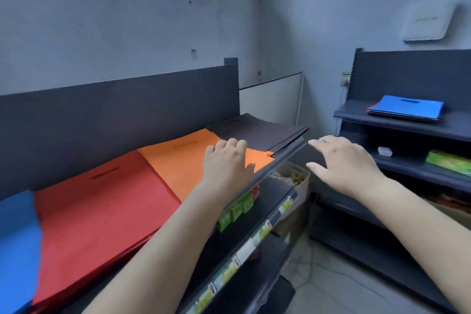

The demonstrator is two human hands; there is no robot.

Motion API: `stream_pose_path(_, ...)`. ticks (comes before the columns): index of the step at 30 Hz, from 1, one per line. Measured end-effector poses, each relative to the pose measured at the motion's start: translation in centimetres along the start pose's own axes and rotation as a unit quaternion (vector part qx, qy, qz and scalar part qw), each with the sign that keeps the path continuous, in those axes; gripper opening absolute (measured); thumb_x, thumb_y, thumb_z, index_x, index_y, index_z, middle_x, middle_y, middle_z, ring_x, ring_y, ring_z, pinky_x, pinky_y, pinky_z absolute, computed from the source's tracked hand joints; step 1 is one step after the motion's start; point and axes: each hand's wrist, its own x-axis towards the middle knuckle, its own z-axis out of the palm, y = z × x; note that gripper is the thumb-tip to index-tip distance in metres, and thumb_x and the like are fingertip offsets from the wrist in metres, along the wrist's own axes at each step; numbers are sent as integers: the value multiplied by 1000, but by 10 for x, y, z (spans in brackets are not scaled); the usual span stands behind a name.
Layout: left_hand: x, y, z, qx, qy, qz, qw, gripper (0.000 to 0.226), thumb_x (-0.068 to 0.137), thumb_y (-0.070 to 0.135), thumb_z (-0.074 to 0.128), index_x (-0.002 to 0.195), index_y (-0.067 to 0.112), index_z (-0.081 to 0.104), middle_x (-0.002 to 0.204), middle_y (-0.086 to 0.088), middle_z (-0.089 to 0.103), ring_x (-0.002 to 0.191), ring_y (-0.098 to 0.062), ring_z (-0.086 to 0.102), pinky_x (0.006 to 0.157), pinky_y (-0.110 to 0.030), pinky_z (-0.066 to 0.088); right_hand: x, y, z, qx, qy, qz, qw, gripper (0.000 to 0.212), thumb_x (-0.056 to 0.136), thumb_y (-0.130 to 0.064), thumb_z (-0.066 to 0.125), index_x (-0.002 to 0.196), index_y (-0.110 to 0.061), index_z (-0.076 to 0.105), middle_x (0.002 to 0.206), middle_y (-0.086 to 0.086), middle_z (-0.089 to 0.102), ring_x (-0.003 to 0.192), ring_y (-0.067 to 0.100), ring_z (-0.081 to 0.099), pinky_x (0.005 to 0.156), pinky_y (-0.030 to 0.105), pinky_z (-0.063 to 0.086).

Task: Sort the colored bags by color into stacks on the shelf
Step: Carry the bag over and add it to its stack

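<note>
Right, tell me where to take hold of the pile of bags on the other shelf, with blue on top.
Take the pile of bags by its near long edge, coming from the front, thumb on top and fingers beneath. It lies flat on the shelf, a back panel blocks the far side, and that edge looks to sit near the shelf's front lip.

No lettering can be read anywhere in the scene. Small white-and-yellow price tags (263,231) line the front rail of the dark metal shelf (254,178), but their print is blurred beyond reading. Bright green cardboard cartons (235,211) on the tier below carry markings too smeared to make out. A white plastic box (427,23) mounted on the grey wall bears a faint red mark that cannot be deciphered, and a green packet (448,162) on the neighbouring dark rack shows printed patterning, none of it legible.
</note>
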Motion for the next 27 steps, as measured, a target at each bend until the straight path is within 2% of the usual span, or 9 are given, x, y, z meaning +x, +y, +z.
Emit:
stream_pose_path(6,103,78,27,-41,3,87,995,41,92,42,46,124,16,46,131,-3,50,122,-27,42,94,-38,32,36,79,8,-49,-10,92,995,59,93,-50,44,144,-23,33,143,0,41,130,23,39,101,37,37)
stream_pose_path(16,247,203,62,-61,-1,233,971,47,92,45,48,129,16,44,131,-4,51,122,-27,44,94,-38,34,76,211,13,-86,19,223,971,57,93,-47,47,144,-24,34,144,-3,40,132,20,36,102,35,33)
stream_pose_path(20,289,245,84,-54,2,263,963,49,92,49,46,129,16,45,133,-3,50,124,-27,43,97,-39,34,86,259,24,-94,7,253,963,56,94,-46,47,143,-23,35,144,-3,40,132,20,35,103,35,32)
stream_pose_path(27,364,314,130,-54,2,281,958,44,93,51,43,120,16,48,124,-2,53,117,-26,47,92,-37,35,117,355,58,-96,-5,270,958,52,94,-46,45,141,-23,36,141,-4,42,131,20,37,104,35,33)
